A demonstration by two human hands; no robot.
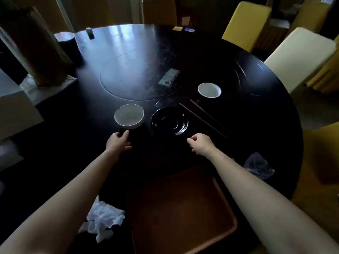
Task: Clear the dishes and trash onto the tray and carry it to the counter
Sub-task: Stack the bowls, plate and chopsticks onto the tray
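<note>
Tray: brown tray point(181, 213) lies at the near edge of the round dark table point(266, 136), between the two forearms; nothing on it as far as the dim light shows.
Done so far: no dish or piece of trash is on the tray; judged as the very start of clearing.
Dishes left: white bowl point(129, 117) on the left, black plate point(169, 121) just beside it, second white bowl point(209, 90) farther back on the right, pair of chopsticks point(205, 119) lying slantwise between plate and far bowl.
Trash left: crumpled white tissue point(103, 219) just left of the tray; clear plastic wrapper point(258, 165) to the right of the tray; flat packet point(169, 77) near the table centre.
Left hand: left hand point(118, 142) rests on the table just below the near white bowl, fingers spread and loose, fingertips close to the bowl's base; contact cannot be told in the dark.
Right hand: right hand point(200, 143) hovers just below the black plate, fingers curled loosely inward, holding nothing.
Step in hand: probably reaching for bowl and plate.
Still to do: load everything, then carry the tray to the counter; no counter is in view.
</note>
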